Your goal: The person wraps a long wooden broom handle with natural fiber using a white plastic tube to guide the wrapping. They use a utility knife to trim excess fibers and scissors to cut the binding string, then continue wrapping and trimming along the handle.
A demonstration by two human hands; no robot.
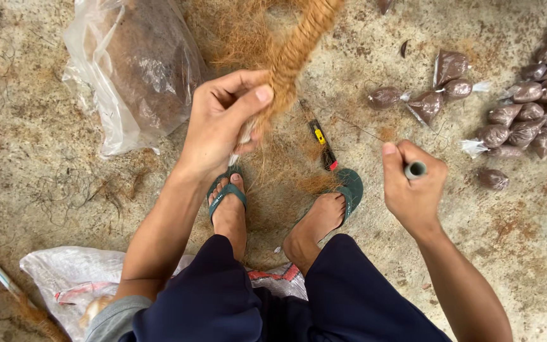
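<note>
Pinching the rope (295, 50) low with my left hand (223, 120) | rope's long axis runs up and away from that grip | right hand (413, 187), closed round a grey tube (415, 169), sits right of the rope, apart | knife (323, 144) on floor between.

Makeshift floor-level craft workshop, stained concrete floor (527, 253), loose coir fibre (235, 38), small filled plastic packets (527, 114)

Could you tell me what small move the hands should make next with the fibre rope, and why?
Probably bring the right hand with its grey tube across to the fibre rope: the left hand pinches the rope's lower end, while the tube sits apart.
</note>
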